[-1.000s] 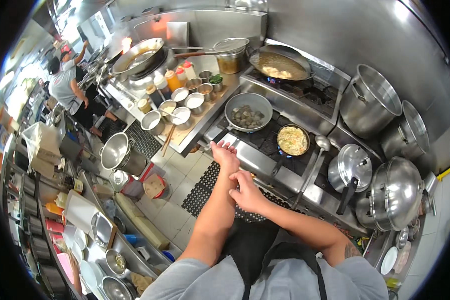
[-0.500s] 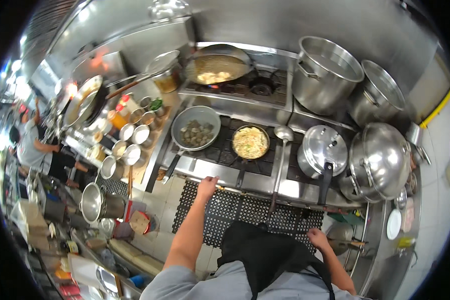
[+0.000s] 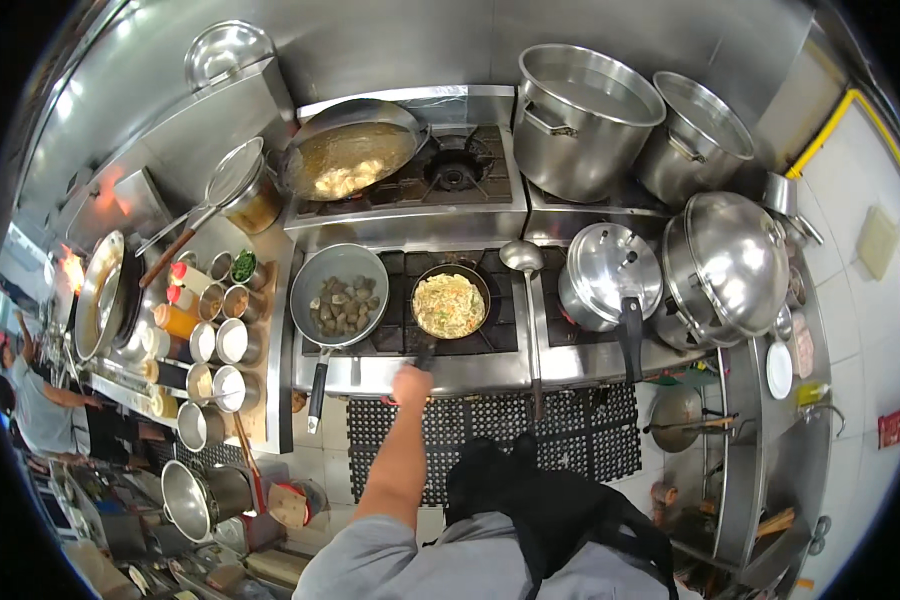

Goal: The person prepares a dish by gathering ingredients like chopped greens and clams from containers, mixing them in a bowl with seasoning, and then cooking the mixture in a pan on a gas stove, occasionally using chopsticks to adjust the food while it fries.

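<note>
My left hand (image 3: 411, 384) is closed round the black handle end of a small frying pan (image 3: 429, 332) on the front burner. An omelette-like round of egg with orange and green bits (image 3: 449, 306) fills the pan. Left of it rests a grey frying pan (image 3: 340, 254) holding clams in their shells (image 3: 347, 307), its handle jutting over the stove's front edge. To the right, a long steel ladle (image 3: 523, 258) lies across the stove. My right hand is out of the picture.
Behind stands a wok of oil with frying pieces (image 3: 346, 178). On the right are a pressure cooker (image 3: 610, 270), a domed steamer (image 3: 732, 265) and tall stockpots (image 3: 585, 130). Sauce bottles and steel cups (image 3: 234, 341) crowd the left counter. A co-worker (image 3: 45, 405) is at far left.
My left hand has gone from beside the stove's front edge to the small pan's handle. My right hand has left the picture. The view has shifted, moving the stove leftward in it.
</note>
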A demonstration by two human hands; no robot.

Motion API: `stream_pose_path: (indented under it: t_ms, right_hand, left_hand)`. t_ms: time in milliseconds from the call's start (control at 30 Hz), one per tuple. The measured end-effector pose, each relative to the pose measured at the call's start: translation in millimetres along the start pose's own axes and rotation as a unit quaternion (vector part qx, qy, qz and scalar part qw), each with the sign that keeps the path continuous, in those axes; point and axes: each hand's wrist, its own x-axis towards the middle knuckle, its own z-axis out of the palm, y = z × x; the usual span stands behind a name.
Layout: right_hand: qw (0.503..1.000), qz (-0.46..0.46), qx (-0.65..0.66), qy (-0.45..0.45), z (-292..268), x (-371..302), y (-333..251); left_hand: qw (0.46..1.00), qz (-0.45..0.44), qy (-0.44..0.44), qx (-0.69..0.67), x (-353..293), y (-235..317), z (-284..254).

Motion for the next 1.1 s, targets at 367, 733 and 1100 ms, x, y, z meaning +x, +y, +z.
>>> stream_pose_path:
  t_ms: [367,733,1100]
  right_hand:
    - [0.977,-0.072,0.193,0.061,46.8,-65.5,-312.0]
    - [0.971,0.067,0.229,-0.021,66.5,-39.6,-235.1]
    - [0.973,0.074,0.219,0.0,71.9,-118.7,-254.0]
  left_hand:
    - [0.96,0.104,-0.12,-0.229,-29.7,12.4,-24.3]
    - [0.951,0.148,-0.093,-0.255,-6.3,10.4,-31.9]
    - [0.911,0.066,-0.175,-0.369,-13.3,10.0,13.2]
